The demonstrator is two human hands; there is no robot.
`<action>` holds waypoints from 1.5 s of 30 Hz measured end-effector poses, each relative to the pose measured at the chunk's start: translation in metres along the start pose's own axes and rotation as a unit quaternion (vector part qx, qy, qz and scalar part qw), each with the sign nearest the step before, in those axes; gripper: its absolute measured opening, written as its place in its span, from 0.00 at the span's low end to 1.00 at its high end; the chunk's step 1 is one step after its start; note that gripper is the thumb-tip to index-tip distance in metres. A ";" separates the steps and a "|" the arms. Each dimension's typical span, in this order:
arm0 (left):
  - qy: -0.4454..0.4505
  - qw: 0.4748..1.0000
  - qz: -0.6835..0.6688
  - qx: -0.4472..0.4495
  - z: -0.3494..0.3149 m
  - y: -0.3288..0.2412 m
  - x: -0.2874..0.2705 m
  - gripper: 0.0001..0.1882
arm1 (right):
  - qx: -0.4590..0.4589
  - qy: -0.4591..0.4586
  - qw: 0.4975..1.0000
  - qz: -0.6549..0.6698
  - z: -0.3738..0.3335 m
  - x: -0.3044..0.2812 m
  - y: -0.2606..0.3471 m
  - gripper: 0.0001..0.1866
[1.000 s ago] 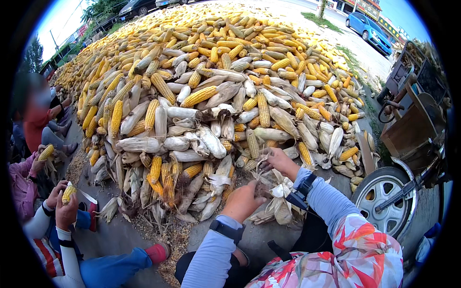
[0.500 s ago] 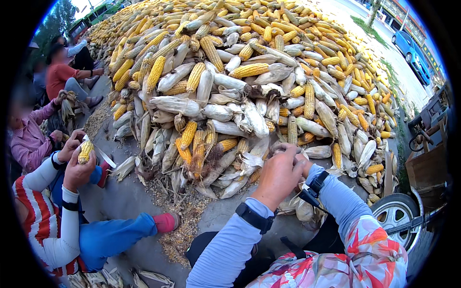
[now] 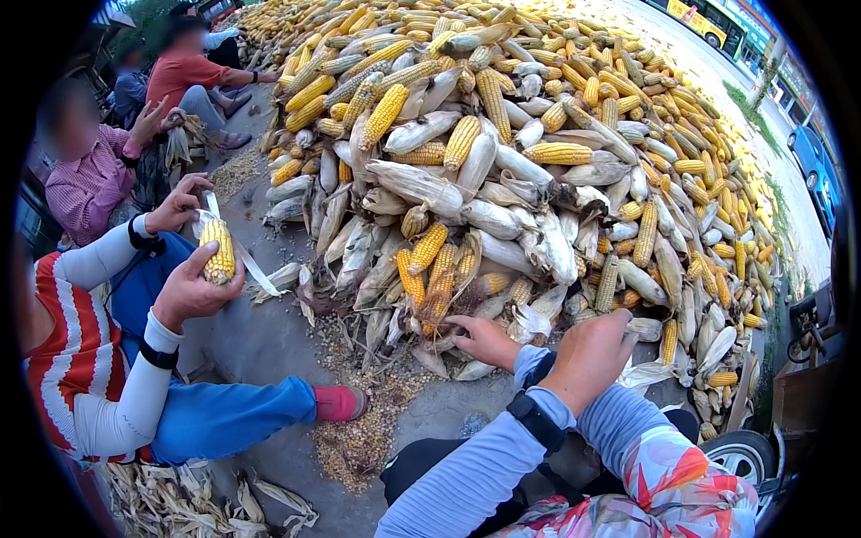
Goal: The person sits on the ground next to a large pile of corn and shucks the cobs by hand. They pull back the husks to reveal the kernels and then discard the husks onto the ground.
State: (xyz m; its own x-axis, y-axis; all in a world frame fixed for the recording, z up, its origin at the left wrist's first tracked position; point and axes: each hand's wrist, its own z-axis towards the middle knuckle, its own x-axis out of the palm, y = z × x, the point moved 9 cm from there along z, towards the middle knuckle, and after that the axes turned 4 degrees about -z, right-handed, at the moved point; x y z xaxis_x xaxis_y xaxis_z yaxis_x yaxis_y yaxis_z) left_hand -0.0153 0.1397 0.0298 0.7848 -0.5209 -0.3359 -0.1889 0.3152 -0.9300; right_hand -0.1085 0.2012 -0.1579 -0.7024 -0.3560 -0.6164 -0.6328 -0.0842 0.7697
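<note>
My forearms cross in front of a large heap of corn ears [image 3: 502,170]. My right hand [image 3: 489,342] reaches leftward under my left arm, its fingers stretched toward brown silk and husks below some bare yellow ears [image 3: 429,247]; it looks open. Farther right, my left hand [image 3: 592,357] has its fingers curled, and their tips are mostly turned away. Whatever it grips, if anything, is hidden behind the hand. A husk-covered ear [image 3: 644,329] lies in the heap just beyond those fingers. Pale loose husk [image 3: 647,373] shows beside the left hand.
On the left, a seated co-worker in a striped top [image 3: 81,345] holds a partly husked ear [image 3: 218,251]. More people sit beyond. Loose kernels [image 3: 359,439] cover the ground by that co-worker's pink shoe [image 3: 338,403]. A wheeled cart [image 3: 744,457] stands at right.
My hands have come apart. The right hand has crossed leftward toward the heap's lower edge, while the left stays at right, curled. The view has shifted left, so the heap appears farther right.
</note>
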 end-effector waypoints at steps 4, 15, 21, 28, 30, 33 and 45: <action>0.004 1.000 -0.002 -0.015 0.002 0.000 -0.010 0.14 | -0.108 -0.068 0.984 -0.125 0.016 0.016 0.045 0.19; -0.024 1.000 -0.006 0.001 0.006 0.005 -0.027 0.11 | -0.187 0.039 0.916 -0.353 0.032 0.068 0.043 0.06; -0.024 1.000 0.008 0.004 0.005 0.003 -0.028 0.11 | -0.160 0.070 0.912 -0.371 0.014 0.055 0.014 0.08; -0.008 1.000 0.016 0.002 0.005 0.005 -0.018 0.11 | -0.184 0.036 0.937 -0.295 -0.013 0.018 -0.013 0.16; 0.008 1.000 0.027 0.000 0.007 0.002 -0.013 0.11 | -0.175 0.016 0.946 -0.273 -0.013 0.015 -0.004 0.13; 0.009 1.000 0.021 -0.008 0.004 0.004 -0.010 0.12 | -0.133 -0.056 0.967 -0.209 -0.011 -0.005 0.009 0.17; 0.000 1.000 0.029 -0.011 -0.004 0.002 -0.013 0.14 | 0.115 -0.078 0.963 -0.230 0.020 -0.006 -0.030 0.45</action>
State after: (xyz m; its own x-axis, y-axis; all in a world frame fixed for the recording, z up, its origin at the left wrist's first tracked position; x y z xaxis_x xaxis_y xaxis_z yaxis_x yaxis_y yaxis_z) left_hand -0.0280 0.1438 0.0312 0.7717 -0.5029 -0.3893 -0.2473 0.3266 -0.9122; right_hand -0.0917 0.2241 -0.1802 -0.3595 -0.1836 -0.9149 -0.9316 0.0144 0.3632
